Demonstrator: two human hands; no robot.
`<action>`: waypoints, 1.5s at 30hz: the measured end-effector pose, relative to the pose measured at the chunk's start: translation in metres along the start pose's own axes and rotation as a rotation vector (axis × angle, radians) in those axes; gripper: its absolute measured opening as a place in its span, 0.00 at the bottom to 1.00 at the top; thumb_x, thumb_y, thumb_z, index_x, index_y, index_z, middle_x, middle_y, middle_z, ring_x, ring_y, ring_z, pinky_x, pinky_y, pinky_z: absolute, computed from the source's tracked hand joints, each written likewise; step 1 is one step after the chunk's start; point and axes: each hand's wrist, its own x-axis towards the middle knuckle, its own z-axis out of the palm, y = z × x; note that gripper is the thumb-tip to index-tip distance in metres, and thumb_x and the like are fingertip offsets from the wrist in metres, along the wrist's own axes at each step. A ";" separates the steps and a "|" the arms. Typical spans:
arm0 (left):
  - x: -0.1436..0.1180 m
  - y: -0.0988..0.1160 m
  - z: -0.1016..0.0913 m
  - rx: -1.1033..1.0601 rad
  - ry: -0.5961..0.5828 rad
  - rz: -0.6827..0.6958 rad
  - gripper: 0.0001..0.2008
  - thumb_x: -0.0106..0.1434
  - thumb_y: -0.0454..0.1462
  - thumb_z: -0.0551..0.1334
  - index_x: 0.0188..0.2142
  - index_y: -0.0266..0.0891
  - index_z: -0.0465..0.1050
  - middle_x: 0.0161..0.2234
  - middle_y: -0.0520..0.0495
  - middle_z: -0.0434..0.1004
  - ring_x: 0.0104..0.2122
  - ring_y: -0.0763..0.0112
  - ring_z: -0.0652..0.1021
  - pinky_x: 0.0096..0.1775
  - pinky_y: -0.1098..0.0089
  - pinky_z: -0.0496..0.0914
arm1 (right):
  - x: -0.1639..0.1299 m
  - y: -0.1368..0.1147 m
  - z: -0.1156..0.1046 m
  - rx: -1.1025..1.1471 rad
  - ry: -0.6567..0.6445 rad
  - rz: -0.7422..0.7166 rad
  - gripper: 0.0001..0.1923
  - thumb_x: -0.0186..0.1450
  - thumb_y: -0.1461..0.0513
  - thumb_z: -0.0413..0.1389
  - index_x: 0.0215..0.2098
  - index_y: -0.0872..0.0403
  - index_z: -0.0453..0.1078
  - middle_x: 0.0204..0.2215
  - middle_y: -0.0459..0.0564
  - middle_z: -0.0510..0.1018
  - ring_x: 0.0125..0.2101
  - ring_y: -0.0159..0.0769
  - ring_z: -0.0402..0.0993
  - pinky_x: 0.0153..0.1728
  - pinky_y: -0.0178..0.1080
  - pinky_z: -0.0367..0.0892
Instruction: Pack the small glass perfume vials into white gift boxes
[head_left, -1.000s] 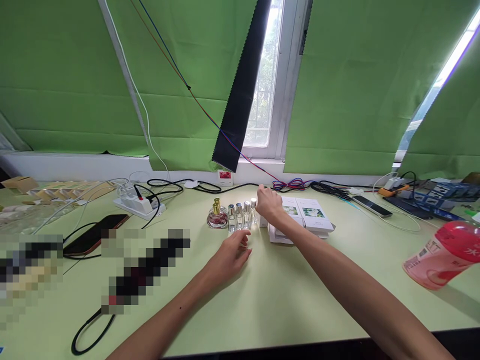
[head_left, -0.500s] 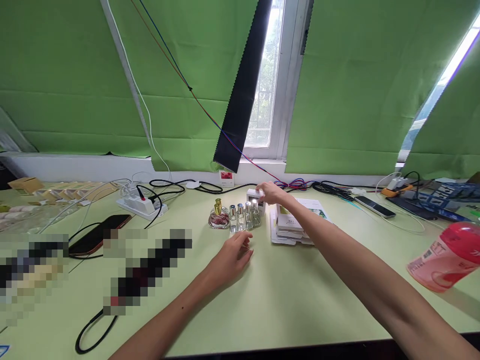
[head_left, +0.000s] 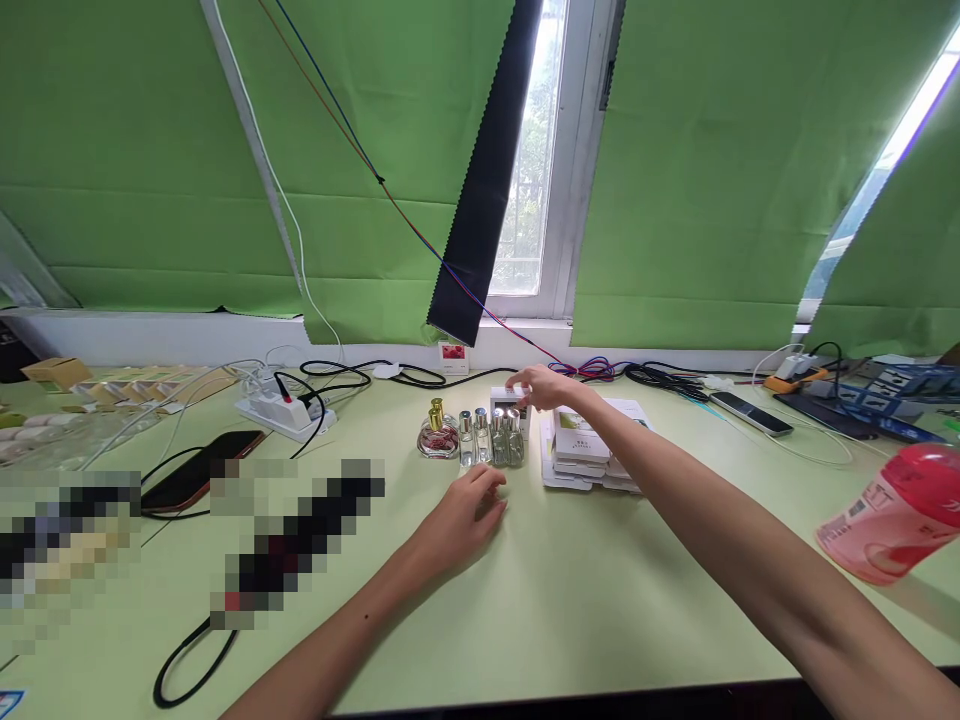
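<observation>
My left hand lies on the table just in front of the bottles, thumb apart from the loosely bent fingers, with nothing in it. Several clear glass bottles with silver caps stand upright in a row. Left of them is a rounded perfume bottle with a gold top and pinkish contents. Behind the row, my right hand has its fingers closed at the top of a small white box, which stands upright and is partly hidden. A stack of white boxes or cartons lies under my right forearm.
A phone and a white power strip lie on the left. Another phone and a pink bottle with a red lid are on the right. Black cables run along the back wall; another small box stands there.
The small white box has shifted slightly left with my right hand. The right-hand silver-capped bottles sit a little lower in view. My left hand has stayed in place.
</observation>
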 end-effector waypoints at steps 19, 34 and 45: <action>-0.004 0.000 0.001 0.014 -0.015 0.003 0.04 0.69 0.36 0.55 0.39 0.42 0.69 0.43 0.46 0.71 0.37 0.69 0.75 0.40 0.68 0.73 | 0.045 -0.022 0.030 0.123 0.134 -0.009 0.21 0.66 0.67 0.63 0.57 0.52 0.74 0.34 0.49 0.81 0.27 0.30 0.77 0.33 0.30 0.71; -0.004 0.006 -0.002 0.031 0.003 0.020 0.06 0.69 0.36 0.55 0.39 0.41 0.71 0.43 0.45 0.72 0.36 0.69 0.76 0.39 0.67 0.72 | -0.003 -0.034 0.024 0.013 0.244 0.100 0.29 0.70 0.58 0.58 0.67 0.54 0.60 0.58 0.63 0.72 0.58 0.48 0.70 0.56 0.42 0.64; -0.006 0.013 -0.003 0.019 -0.018 -0.014 0.06 0.69 0.35 0.55 0.38 0.41 0.70 0.44 0.46 0.72 0.35 0.70 0.76 0.37 0.70 0.70 | -0.070 -0.003 0.010 -0.030 0.366 0.137 0.22 0.70 0.57 0.56 0.60 0.56 0.69 0.52 0.60 0.79 0.50 0.45 0.76 0.50 0.40 0.66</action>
